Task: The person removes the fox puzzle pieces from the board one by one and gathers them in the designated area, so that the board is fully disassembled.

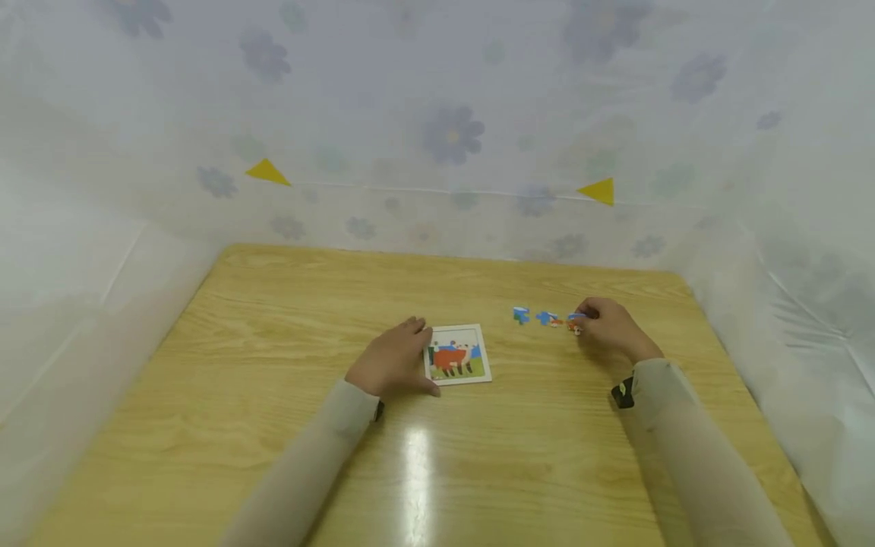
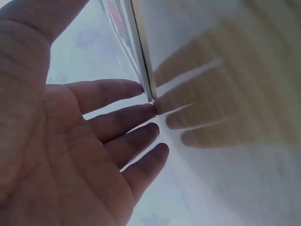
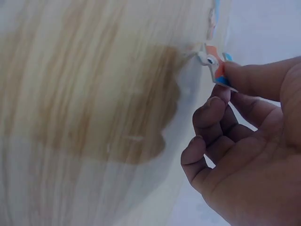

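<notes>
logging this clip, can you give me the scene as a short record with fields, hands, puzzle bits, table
surface: wooden table, flowered white sheeting behind it
left hand: left hand rests with straight fingers against the left edge of the puzzle board
right hand: right hand pinches a puzzle piece at the table top
puzzle board: flat on the table, mid-table, picture of a red-brown animal on green
loose pieces: two blue pieces lie in a row left of the right hand
markers: two yellow triangles on the sheeting
</notes>
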`<state>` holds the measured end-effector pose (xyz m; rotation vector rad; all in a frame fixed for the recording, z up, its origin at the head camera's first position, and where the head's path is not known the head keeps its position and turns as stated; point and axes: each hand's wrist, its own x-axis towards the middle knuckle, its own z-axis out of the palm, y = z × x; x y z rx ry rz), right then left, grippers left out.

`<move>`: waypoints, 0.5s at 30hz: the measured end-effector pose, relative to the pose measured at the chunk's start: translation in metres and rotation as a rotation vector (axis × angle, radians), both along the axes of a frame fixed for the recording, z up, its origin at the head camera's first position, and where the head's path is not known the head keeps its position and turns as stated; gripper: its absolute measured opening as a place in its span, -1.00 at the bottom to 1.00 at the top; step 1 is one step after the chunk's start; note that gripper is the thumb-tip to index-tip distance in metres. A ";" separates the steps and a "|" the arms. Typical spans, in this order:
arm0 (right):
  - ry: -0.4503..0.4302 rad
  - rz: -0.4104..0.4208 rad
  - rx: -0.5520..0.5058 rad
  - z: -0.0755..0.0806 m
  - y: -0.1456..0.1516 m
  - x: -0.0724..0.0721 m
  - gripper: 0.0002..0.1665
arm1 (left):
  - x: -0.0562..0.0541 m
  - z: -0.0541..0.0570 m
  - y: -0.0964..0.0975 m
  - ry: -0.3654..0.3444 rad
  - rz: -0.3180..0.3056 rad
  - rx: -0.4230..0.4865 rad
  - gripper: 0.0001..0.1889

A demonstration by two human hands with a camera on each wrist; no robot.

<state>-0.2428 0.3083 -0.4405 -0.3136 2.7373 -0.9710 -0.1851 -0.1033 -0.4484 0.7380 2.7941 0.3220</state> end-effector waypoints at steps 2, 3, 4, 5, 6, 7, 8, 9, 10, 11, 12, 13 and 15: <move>-0.014 -0.014 0.002 -0.001 0.003 -0.002 -0.69 | 0.000 -0.003 -0.002 -0.016 -0.003 0.034 0.21; -0.020 -0.022 0.005 -0.002 0.003 -0.003 -0.69 | 0.000 -0.004 -0.003 -0.028 0.000 0.051 0.22; -0.023 -0.030 0.007 -0.004 0.004 -0.005 -0.68 | 0.000 -0.005 -0.005 -0.040 0.005 0.067 0.23; -0.026 -0.035 0.007 -0.005 0.004 -0.006 -0.68 | 0.000 -0.006 -0.006 -0.051 0.012 0.082 0.24; -0.026 -0.039 0.010 -0.006 0.004 -0.008 -0.68 | -0.001 -0.007 -0.008 -0.064 0.022 0.093 0.26; -0.020 -0.041 0.019 -0.008 0.004 -0.009 -0.68 | -0.001 -0.008 -0.009 -0.078 0.033 0.102 0.26; -0.014 -0.044 0.027 -0.010 0.004 -0.010 -0.69 | -0.001 -0.009 -0.010 -0.090 0.045 0.118 0.26; -0.006 -0.046 0.033 -0.012 0.004 -0.012 -0.69 | 0.000 -0.009 -0.012 -0.100 0.055 0.128 0.25; 0.003 -0.045 0.040 -0.013 0.004 -0.012 -0.71 | 0.000 -0.009 -0.012 -0.106 0.063 0.141 0.24; 0.012 -0.043 0.046 -0.014 0.004 -0.013 -0.72 | 0.000 -0.009 -0.013 -0.113 0.068 0.155 0.22; 0.017 -0.045 0.053 -0.015 0.004 -0.013 -0.74 | 0.000 -0.008 -0.014 -0.117 0.071 0.168 0.20; 0.023 -0.044 0.060 -0.016 0.004 -0.013 -0.76 | 0.000 -0.007 -0.014 -0.118 0.071 0.178 0.18; 0.032 -0.046 0.071 -0.016 0.003 -0.014 -0.79 | 0.000 -0.005 -0.014 -0.116 0.070 0.186 0.16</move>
